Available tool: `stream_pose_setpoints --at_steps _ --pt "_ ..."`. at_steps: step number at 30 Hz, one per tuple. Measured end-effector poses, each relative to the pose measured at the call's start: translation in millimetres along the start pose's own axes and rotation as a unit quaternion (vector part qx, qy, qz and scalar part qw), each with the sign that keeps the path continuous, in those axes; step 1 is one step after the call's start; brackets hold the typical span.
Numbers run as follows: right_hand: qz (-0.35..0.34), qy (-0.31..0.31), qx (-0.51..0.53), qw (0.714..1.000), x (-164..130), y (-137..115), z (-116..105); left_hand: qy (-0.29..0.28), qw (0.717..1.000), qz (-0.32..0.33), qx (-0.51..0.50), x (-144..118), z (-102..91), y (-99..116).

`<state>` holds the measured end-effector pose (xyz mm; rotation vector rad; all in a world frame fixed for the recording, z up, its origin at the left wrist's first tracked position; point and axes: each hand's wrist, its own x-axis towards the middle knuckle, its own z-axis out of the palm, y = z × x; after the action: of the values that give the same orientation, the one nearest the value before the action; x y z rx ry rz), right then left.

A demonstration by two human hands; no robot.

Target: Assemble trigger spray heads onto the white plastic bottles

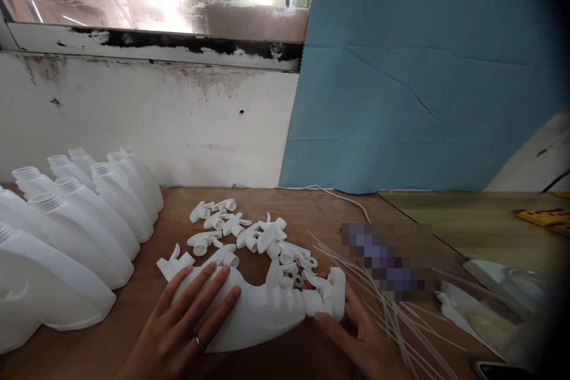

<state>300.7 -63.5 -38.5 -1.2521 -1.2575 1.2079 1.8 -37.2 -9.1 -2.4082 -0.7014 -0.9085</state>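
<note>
While a white plastic bottle [253, 314] lies on its side on the wooden table [289, 202], it is pressed down by the left hand [187, 323], whose fingers [209, 288] are spread flat over its body, apparently to stop it rolling. At the neck, a white trigger spray head [332, 297] is gripped by the right hand [360, 338], the fingers curled closely round it from below, as suits turning it onto the thread. Just behind the bottle, a loose pile of spray heads [249, 237] is kept within easy reach. To the right, thin dip tubes [392, 309] are fanned across the table. On the left, open-necked empty bottles [80, 219] are laid in a row, touching one another.
</note>
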Motion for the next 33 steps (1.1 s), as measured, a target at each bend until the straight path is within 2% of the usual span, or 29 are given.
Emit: stream_pose_setpoints --at_steps 2,6,10,15,18,24,27,29,33 --pt "0.009 0.017 -0.005 1.000 -1 2 5 0.005 1.000 -0.003 -0.009 -1 1.4 2" --pt "-0.031 0.068 0.012 0.997 -3 -1 12 0.002 1.000 -0.010 -0.007 -1 2.6 4" --pt "0.004 0.036 0.020 0.999 -5 -3 10 0.021 1.000 -0.015 -0.015 -1 3.1 3" --pt "0.003 0.021 0.002 1.000 -5 1 6 0.022 0.999 -0.017 -0.024 -4 8.3 5" --pt "-0.027 0.023 0.011 0.999 -4 0 7 0.031 0.999 -0.026 -0.025 -6 10.3 6" --pt "-0.023 0.033 0.019 0.999 -3 -1 7 0.002 1.000 -0.012 -0.019 -1 5.0 7" --pt "-0.019 0.036 0.012 0.999 -3 -1 6 0.011 1.000 -0.013 -0.021 -3 6.2 6" --pt "-0.003 0.030 0.005 1.000 -3 -2 6 -0.006 1.000 -0.005 -0.016 -5 7.3 6" --pt "-0.025 0.042 0.031 0.998 -2 -4 4 -0.039 0.999 0.008 0.002 -8 6.1 6"
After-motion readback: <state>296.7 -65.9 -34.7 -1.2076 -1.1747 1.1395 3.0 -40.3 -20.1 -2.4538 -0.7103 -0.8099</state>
